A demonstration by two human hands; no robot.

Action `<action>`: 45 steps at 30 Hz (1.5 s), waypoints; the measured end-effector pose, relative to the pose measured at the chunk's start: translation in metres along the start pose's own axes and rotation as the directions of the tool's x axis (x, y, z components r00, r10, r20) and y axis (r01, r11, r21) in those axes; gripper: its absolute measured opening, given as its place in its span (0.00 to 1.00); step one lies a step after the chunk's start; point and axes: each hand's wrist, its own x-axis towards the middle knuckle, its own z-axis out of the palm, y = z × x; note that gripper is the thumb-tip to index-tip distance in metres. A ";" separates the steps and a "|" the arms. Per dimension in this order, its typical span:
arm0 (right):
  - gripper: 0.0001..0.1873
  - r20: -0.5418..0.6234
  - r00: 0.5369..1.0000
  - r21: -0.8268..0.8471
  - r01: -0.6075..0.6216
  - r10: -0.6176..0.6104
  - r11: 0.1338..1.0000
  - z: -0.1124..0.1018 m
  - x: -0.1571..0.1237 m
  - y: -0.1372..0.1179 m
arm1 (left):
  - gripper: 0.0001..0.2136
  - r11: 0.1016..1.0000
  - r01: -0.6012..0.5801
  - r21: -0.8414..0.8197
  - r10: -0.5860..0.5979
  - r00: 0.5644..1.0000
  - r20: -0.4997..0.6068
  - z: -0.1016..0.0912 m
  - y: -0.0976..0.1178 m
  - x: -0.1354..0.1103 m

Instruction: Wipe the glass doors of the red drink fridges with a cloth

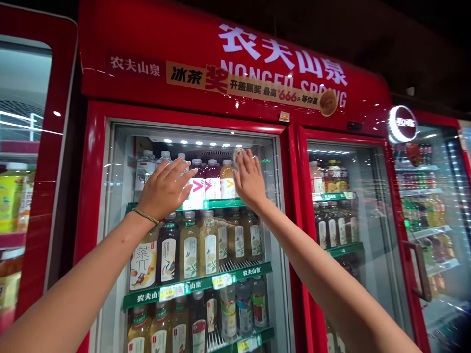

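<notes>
Both my arms reach up to the glass door [121, 162] of a red drinks fridge [191, 49]. My left hand [165, 189], with a thin band at the wrist, lies flat against the glass with fingers spread, in front of the top shelf's bottles. My right hand [248, 179] is open too, fingers stretched upward on the glass near the door's right edge. Behind the glass stand pink and orange bottles [213, 179] on the top shelf and tea bottles [200, 247] on the shelf below. Neither hand holds anything.
A second glass door [368, 206] of the same fridge is to the right, with bottles on green shelves. Further right stands another cooler with a door handle [419, 269]. At the left is a red cabinet [47, 171] holding yellow bottles [11, 196].
</notes>
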 end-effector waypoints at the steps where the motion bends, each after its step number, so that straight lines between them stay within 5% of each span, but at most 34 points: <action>1: 0.32 0.040 0.998 -0.002 0.042 -0.042 0.999 -0.001 0.000 0.001 | 0.21 1.000 0.006 -0.005 -0.006 1.000 -0.004 0.000 0.001 0.001; 3: 0.31 0.076 0.997 -0.030 0.009 -0.007 1.000 -0.004 0.001 0.007 | 0.21 1.000 0.022 -0.006 -0.022 1.000 -0.019 0.002 0.005 0.004; 7: 0.32 -0.003 0.966 -0.109 -0.258 0.259 0.960 -0.010 -0.003 0.020 | 0.20 1.000 0.015 -0.010 -0.016 0.998 -0.053 0.014 0.023 0.019; 11: 0.31 0.094 0.995 -0.070 -0.033 0.040 0.997 -0.012 -0.011 0.029 | 0.19 0.997 -0.044 -0.059 0.042 0.998 -0.039 0.031 0.050 0.041; 17: 0.32 -0.079 0.963 -0.049 -0.261 0.257 0.964 -0.012 -0.020 0.050 | 0.18 0.995 -0.045 -0.085 0.038 0.996 -0.084 0.047 0.080 0.053; 21: 0.31 0.050 0.987 -0.060 -0.147 0.151 0.987 -0.017 -0.022 0.055 | 0.19 0.995 -0.089 -0.050 0.087 0.995 -0.049 0.055 0.083 0.049; 26: 0.31 -0.050 0.948 -0.059 -0.315 0.313 0.947 -0.017 -0.025 0.059 | 0.20 0.991 -0.124 -0.057 0.122 0.992 -0.037 0.058 0.083 0.044; 31: 0.30 0.027 0.980 -0.069 -0.193 0.195 0.979 -0.021 -0.035 0.056 | 0.19 0.990 -0.129 -0.048 0.128 0.991 -0.028 0.057 0.085 0.045; 36: 0.31 -0.007 0.955 -0.062 -0.297 0.297 0.953 -0.026 -0.048 0.058 | 0.18 0.987 -0.161 0.028 0.162 0.986 -0.046 0.059 0.085 0.044; 41: 0.31 0.018 0.978 -0.086 -0.203 0.206 0.975 -0.024 -0.055 0.058 | 0.18 0.988 -0.152 0.010 0.152 0.987 -0.045 0.059 0.085 0.043; 45: 0.32 -0.029 0.965 -0.085 -0.264 0.262 0.961 -0.025 -0.058 0.052 | 0.18 0.989 -0.143 -0.028 0.142 0.989 -0.032 0.059 0.085 0.044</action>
